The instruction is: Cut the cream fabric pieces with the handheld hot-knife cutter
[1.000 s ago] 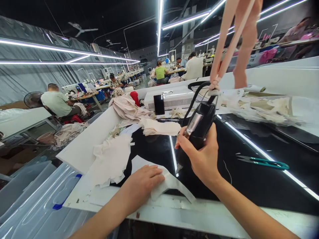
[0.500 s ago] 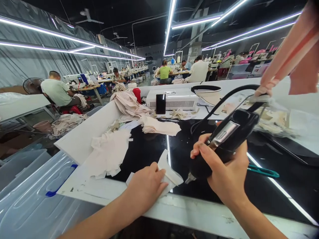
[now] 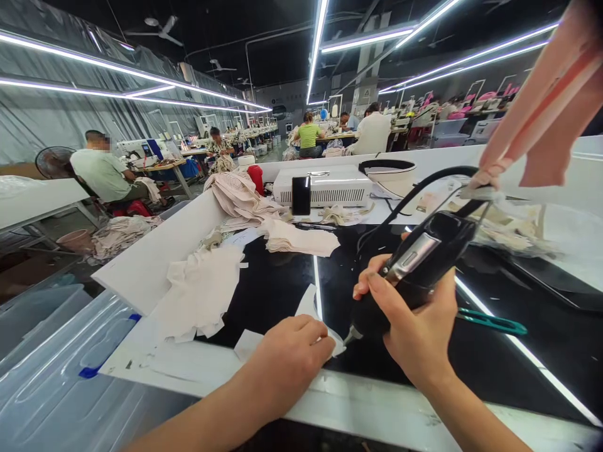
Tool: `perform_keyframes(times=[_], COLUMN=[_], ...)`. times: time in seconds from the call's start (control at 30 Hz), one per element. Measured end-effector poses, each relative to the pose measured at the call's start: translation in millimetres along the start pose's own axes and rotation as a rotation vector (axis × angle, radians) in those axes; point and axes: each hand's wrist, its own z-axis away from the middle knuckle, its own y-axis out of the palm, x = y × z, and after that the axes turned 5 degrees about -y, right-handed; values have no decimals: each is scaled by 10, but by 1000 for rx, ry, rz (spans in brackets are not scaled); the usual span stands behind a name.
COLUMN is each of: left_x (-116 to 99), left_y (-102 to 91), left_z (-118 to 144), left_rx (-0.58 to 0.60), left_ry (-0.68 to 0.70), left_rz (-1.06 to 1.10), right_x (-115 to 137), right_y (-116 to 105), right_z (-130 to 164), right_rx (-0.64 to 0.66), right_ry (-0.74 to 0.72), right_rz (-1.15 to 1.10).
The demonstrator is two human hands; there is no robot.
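Note:
My right hand (image 3: 414,326) grips a black corded hand tool (image 3: 419,263), tilted with its metal tip down toward the left. The tip sits just beside a small white fabric piece (image 3: 308,307) on the black glossy tabletop (image 3: 282,282). My left hand (image 3: 287,358) presses flat on that fabric piece near the table's front edge, fingers curled over it. The tool's black cord (image 3: 414,188) arcs up to a pink fabric strap (image 3: 541,119) hanging from above at the right.
A pile of white cut fabric (image 3: 202,295) lies left of my hands. Teal thread snips (image 3: 492,321) lie to the right. A white machine box (image 3: 323,185) and a black phone (image 3: 301,195) stand behind. Other people sit at sewing tables beyond. A clear plastic bin lid (image 3: 56,376) is at lower left.
My right hand tilted the tool from upright to slanted and brought its tip down beside the fabric. My left hand folded and drew the fabric piece closer to the front edge.

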Motion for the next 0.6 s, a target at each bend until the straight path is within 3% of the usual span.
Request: perform_keyframes(times=[0.27,0.6], left_x=[-9,105], left_y=[181,184], left_z=[-106,-4], left_rx=[-12,-20], left_ry=[172,96], left_rz=[88,145], right_x=[-2,44], right_y=[-4,-4], right_z=[29,53], right_rx=[-13,-44], right_ry=[-19,6], right_rz=[11,-21])
